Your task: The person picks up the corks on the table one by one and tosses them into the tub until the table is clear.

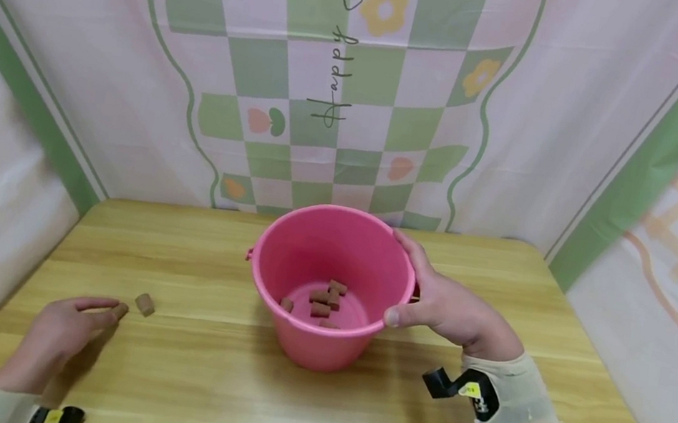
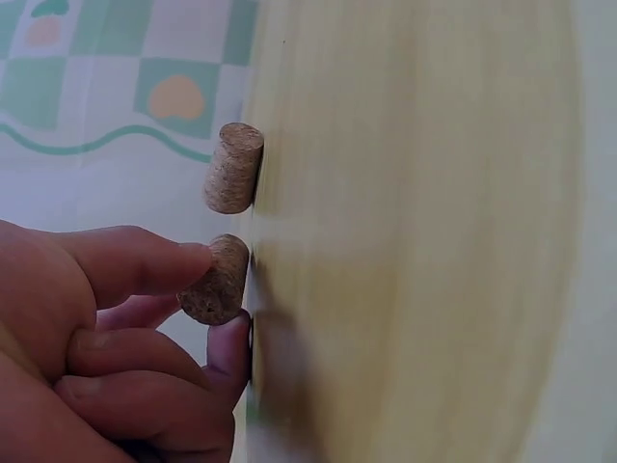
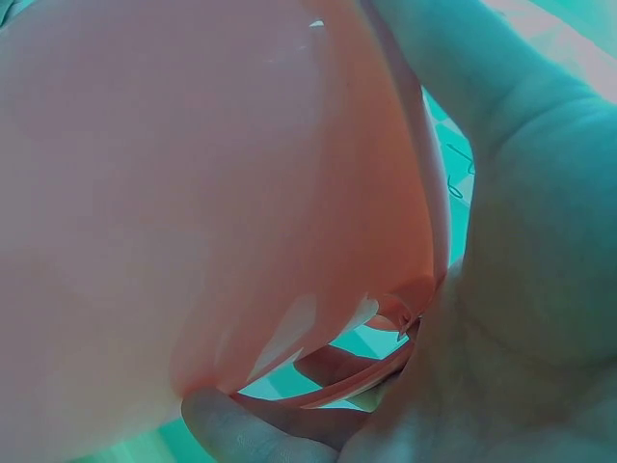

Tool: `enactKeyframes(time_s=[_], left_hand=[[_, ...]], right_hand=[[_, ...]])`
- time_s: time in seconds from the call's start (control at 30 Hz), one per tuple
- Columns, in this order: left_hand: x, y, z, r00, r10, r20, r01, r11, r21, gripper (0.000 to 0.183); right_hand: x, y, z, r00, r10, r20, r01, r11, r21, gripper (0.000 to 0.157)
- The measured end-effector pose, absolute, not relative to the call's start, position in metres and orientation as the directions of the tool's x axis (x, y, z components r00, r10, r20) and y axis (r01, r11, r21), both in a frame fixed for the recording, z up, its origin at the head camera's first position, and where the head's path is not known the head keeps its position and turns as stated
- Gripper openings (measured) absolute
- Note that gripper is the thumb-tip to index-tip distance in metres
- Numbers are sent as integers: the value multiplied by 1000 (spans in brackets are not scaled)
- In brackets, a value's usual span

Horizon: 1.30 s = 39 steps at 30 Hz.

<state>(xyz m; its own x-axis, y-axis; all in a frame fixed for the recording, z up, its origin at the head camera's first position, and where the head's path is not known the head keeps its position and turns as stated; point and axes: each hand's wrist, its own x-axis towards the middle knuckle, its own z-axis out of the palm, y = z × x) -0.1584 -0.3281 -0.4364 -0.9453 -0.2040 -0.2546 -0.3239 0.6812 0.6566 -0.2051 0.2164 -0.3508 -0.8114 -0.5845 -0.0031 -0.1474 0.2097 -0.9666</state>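
Observation:
A pink plastic bucket [image 1: 322,351] stands upright on the wooden table, with several corks [image 1: 320,309] lying on its bottom. My right hand [image 1: 449,306] grips the bucket's right rim; in the right wrist view its fingers [image 3: 246,429] reach around the outer wall near the handle. Far to the left of the bucket, my left hand [image 1: 62,326] pinches a cork [image 2: 217,282] at the table surface. Just beyond that one lies a second cork [image 1: 145,304], apart from the fingers.
The wooden table [image 1: 190,393] meets a patterned cloth [image 1: 370,79] along its back edge. Further cloth hangs at the left and right sides. A small knob [image 1: 250,254] sticks out from the bucket's left rim.

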Motion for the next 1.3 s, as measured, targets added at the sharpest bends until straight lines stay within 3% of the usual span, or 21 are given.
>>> enactKeyframes(time_s=[0.3, 0.6, 0.7, 0.9, 0.97, 1.13, 1.3], left_hand=[[-158, -332, -434, -941, -207, -269, -339, 583, 738, 79], [-162, -332, -424, -952, -200, -233, -293, 362, 885, 48], [-162, -332, -421, -949, -199, -244, -302, 349, 887, 45], [-160, -330, -418, -948, -191, -254, -311, 384, 869, 57], [-160, -329, -417, -948, -185, -258, -310, 356, 882, 52], [-164, -329, -414, -955, -112, -273, -285, 102, 953, 16], [-169, -330, -412, -975, 21, -222, -221, -189, 957, 23]], right_hand=[[-206, 216, -349, -812, -583, 1, -157, 217, -964, 114], [-206, 216, -349, -816, -578, 0, -166, 234, -958, 115], [-206, 215, -349, -817, -577, -3, -164, 238, -957, 116], [-206, 214, -349, -814, -581, -6, -162, 237, -958, 115], [-206, 214, -349, -815, -579, -9, -161, 241, -957, 115], [-206, 213, -349, -818, -576, -9, -164, 248, -955, 115], [-207, 213, -348, -814, -580, -4, -166, 240, -956, 115]])
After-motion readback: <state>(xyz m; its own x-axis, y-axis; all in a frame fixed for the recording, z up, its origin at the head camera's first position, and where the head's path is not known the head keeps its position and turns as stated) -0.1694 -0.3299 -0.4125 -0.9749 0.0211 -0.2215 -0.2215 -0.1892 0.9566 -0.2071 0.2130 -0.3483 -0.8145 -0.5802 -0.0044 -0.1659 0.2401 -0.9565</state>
